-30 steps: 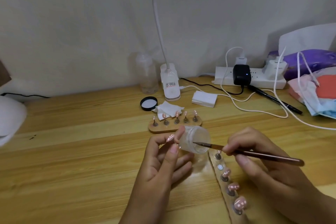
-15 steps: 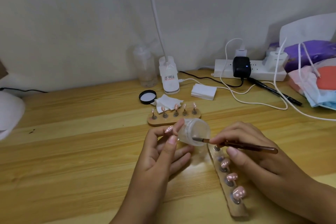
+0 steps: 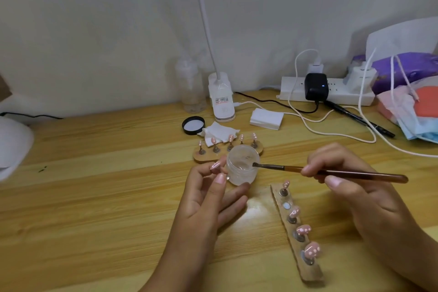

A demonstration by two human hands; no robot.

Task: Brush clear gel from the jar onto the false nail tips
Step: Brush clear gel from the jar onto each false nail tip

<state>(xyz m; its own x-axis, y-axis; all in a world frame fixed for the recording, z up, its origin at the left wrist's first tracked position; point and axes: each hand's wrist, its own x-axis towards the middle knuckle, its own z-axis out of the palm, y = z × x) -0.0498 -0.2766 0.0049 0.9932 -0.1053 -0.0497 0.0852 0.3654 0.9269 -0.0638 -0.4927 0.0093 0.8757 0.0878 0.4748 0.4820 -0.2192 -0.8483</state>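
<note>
holding the small clear jar (image 3: 241, 166) above the wooden table (image 3: 94, 197), the left hand (image 3: 208, 197) has its grip curled round the jar's side, thumb and fingertips on the wall. the jar is tilted with its open mouth turned toward the right hand (image 3: 350, 187). that hand's grip pinches a thin brown brush (image 3: 343, 173) near the metal ferrule, and the handle runs out to the right. the brush tip is inside the jar mouth, against the far rim.

just below the brush, a wooden holder strip (image 3: 312, 272) lies on the table and runs toward the camera. it carries pink false nail tips (image 3: 312, 249) with white dots on small stands, and one pale bare disc sits second from the far end. behind the jar lies a second wooden holder (image 3: 201, 157) with a row of smaller nail tips (image 3: 213, 141).

further back are a black lid (image 3: 193, 125), a crumpled white wipe (image 3: 219, 134), a stack of white pads (image 3: 266, 118), a white lamp base (image 3: 221, 102) and a clear bottle (image 3: 192, 87). a white power strip (image 3: 294, 92) with a black adapter (image 3: 316, 86) sits at the wall, its cables trailing over the table. face masks (image 3: 412, 121) lie at the right edge.
</note>
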